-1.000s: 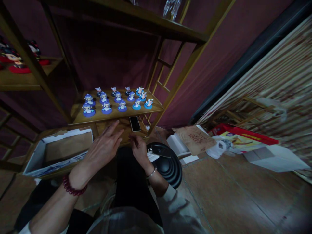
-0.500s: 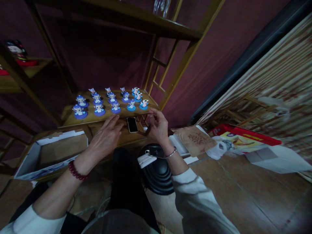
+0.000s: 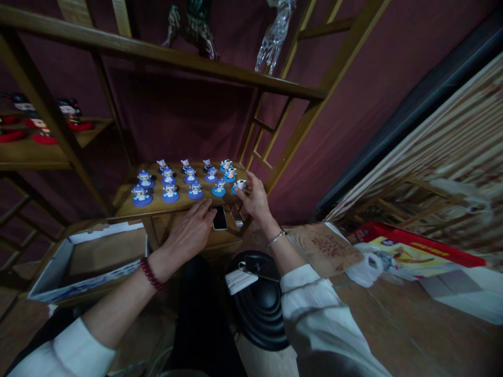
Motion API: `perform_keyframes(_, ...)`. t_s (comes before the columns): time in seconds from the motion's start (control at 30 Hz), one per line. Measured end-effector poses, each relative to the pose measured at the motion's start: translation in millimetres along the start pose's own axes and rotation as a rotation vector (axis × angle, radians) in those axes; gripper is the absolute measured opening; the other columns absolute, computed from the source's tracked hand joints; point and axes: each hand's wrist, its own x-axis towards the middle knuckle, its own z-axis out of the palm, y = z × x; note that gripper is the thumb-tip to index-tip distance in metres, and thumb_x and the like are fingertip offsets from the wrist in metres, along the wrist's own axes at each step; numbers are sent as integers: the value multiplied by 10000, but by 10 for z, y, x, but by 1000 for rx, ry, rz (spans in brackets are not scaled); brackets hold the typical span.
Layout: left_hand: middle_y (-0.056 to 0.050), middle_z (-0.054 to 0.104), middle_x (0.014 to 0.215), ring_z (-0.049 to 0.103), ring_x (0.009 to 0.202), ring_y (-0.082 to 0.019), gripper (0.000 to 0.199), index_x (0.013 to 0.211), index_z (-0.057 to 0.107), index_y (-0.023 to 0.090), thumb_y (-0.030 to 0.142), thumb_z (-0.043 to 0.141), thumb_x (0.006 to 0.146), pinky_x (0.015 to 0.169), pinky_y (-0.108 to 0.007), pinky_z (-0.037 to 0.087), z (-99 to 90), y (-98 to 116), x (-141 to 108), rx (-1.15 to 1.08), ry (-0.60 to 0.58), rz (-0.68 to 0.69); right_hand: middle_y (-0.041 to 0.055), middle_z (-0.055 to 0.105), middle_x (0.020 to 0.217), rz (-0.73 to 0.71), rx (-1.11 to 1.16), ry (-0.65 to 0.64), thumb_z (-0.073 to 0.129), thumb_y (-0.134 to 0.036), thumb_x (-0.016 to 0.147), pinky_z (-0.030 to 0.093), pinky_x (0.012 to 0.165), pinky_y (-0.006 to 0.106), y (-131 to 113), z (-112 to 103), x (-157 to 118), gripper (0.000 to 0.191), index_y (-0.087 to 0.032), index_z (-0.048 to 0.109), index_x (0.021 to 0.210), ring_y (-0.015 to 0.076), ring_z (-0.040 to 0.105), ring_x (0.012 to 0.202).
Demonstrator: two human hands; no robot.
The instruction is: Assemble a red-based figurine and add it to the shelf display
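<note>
Several small figurines stand in rows on a wooden shelf (image 3: 126,208), most on purple or blue round bases. My right hand (image 3: 257,199) is at the front right corner, its thumb and fingers around a pink-and-white figurine (image 3: 239,186) on a light blue base. Beside it stands a purple-haired figurine (image 3: 219,187) on a blue base. My left hand (image 3: 192,228) is held just before the shelf's front edge, fingers stretched out and holding nothing. It partly covers a dark-screened phone (image 3: 220,219) on the lower ledge.
An open cardboard box (image 3: 108,267) sits at the left. Below my right arm is a black round stool (image 3: 261,319) bearing a white case (image 3: 240,281) and a dark card. Bags and a red-and-yellow box (image 3: 424,251) lie at the right. A glass hand ornament (image 3: 273,39) stands above.
My right hand has closed in on the front right figurine from beside it. My left hand has moved right, towards the phone. The view has tilted up, showing more of the upper shelf.
</note>
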Motion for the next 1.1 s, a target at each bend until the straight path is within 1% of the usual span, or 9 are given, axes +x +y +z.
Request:
perform_keyframes(0.1,-230,413,1389,295,1340,-272,403,1248,488,13,132,336,895,1090,-423,282,33,23,79,-10,-6,20,114,563,1181,30,36,-48,676,-282,707,488,875,408,97,69,21,604,-191,471,1267,219,576,994)
perform_keyframes(0.2,-249,398,1392,287,1345,-272,408,1251,475,-6,131,336,893,1093,-416,275,80,27,168,-17,0,21,94,591,1159,42,44,-70,672,-270,704,493,858,386,130,98,61,575,-198,496,1246,217,580,997)
perform_keyframes(0.33,-247,399,1393,293,1340,-277,419,1269,451,-12,132,341,890,1095,-425,267,139,13,272,-3,8,21,69,640,1063,67,18,-93,672,-268,697,489,844,377,109,89,116,540,-200,529,1213,205,608,912)
perform_keyframes(0.53,-250,416,1378,327,1323,-290,412,1254,464,2,114,384,866,1071,-441,314,248,-30,363,-29,43,18,51,664,984,128,-72,-213,638,-272,729,478,823,373,44,45,131,490,-211,536,1205,213,620,866)
perform_keyframes(0.67,-255,438,1359,353,1309,-291,405,1240,476,7,97,380,857,1054,-450,341,288,-30,398,-48,68,22,37,666,965,158,-117,-227,639,-283,732,475,804,370,33,32,139,484,-236,535,1202,219,618,857)
perform_keyframes(0.87,-245,468,1338,371,1297,-287,410,1236,483,-7,107,393,853,1058,-422,335,260,-19,433,-9,51,37,26,665,989,156,-105,-242,643,-269,726,469,812,370,38,28,160,479,-256,538,1194,215,620,864)
perform_keyframes(1.0,-245,484,1325,388,1288,-283,397,1216,499,-3,121,392,855,1050,-432,345,263,-34,440,-17,58,32,25,669,979,150,-96,-239,638,-276,731,474,796,363,34,32,158,473,-250,541,1193,208,621,842)
perform_keyframes(1.1,-253,492,1314,396,1282,-285,390,1198,511,-20,122,386,857,1051,-431,343,270,-39,448,-8,48,20,21,672,978,149,-97,-232,640,-276,729,476,798,365,31,39,156,474,-256,541,1193,210,624,850)
